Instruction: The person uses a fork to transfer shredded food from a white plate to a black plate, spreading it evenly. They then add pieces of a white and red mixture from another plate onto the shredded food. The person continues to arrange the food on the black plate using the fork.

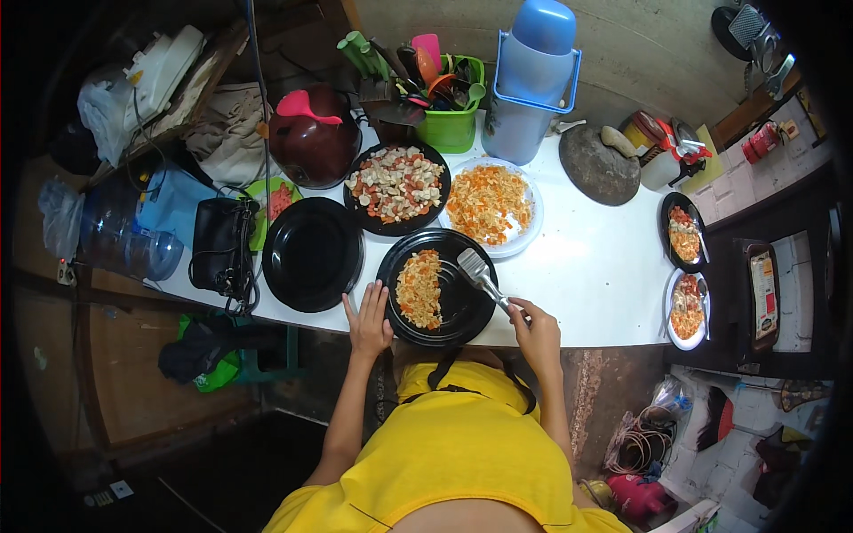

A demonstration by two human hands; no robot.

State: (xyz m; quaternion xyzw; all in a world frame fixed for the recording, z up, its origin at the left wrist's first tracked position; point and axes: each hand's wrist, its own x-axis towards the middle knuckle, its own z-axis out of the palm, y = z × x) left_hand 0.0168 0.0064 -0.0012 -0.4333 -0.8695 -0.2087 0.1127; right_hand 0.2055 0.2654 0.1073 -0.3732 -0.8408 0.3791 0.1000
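The right hand gripped the spatula; the left hand, fingers outstretched, merely touched the half-filled black plate, which hard scraping might have shifted.

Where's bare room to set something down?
Mostly the patch between the round white plate and the two oval plates, in front of the dark disc. Crowded: left and back, with black plates and a green bin.

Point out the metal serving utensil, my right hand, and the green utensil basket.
Metal serving utensil (pixel 481 275): head view, broad end near handle.
Right hand (pixel 536 329): head view, back.
Green utensil basket (pixel 447 132): head view, front wall.
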